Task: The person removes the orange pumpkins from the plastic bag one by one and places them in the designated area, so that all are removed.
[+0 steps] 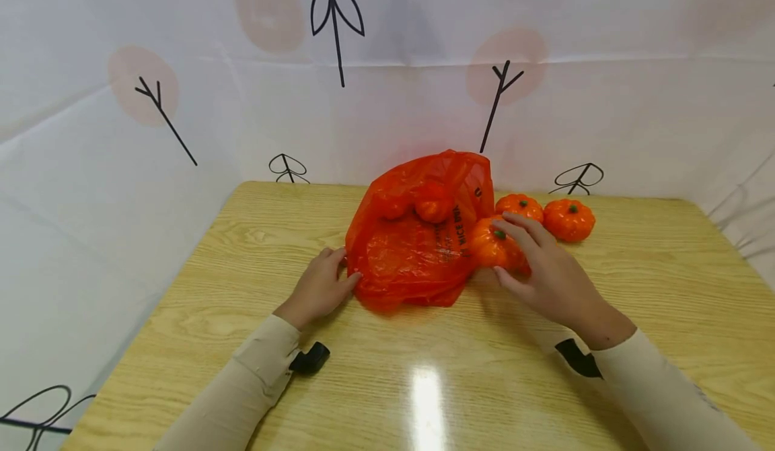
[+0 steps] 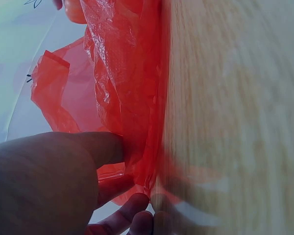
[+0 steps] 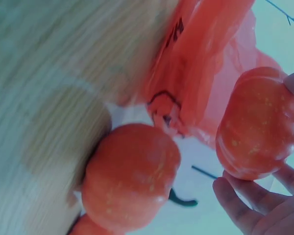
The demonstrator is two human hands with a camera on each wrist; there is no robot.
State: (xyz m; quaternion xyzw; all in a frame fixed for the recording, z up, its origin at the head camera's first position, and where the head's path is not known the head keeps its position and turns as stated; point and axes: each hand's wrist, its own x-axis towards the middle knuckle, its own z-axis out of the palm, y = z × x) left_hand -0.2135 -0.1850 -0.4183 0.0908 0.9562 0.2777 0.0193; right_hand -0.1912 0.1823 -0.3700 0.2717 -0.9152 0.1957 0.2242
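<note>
A thin, see-through red plastic bag (image 1: pixel 393 256) lies on the table with its far side standing up. Two small orange pumpkins (image 1: pixel 432 205) show through it near the back. My left hand (image 1: pixel 317 286) pinches the bag's left edge; in the left wrist view the thumb (image 2: pixel 105 147) lies over the film, with fingers below. My right hand (image 1: pixel 551 279) holds another orange pumpkin (image 3: pixel 259 122) with a green stem, raised at the bag's right side. In the right wrist view, thumb and fingers grip it from opposite sides.
Two more pumpkins sit on the wooden table (image 1: pixel 654 289) right of the bag, one farther right (image 1: pixel 569 221) and one behind the held pumpkin (image 1: pixel 519 204). A white patterned cloth (image 1: pixel 399 114) hangs along the back. Black straps (image 1: pixel 310 359) show at both wrists.
</note>
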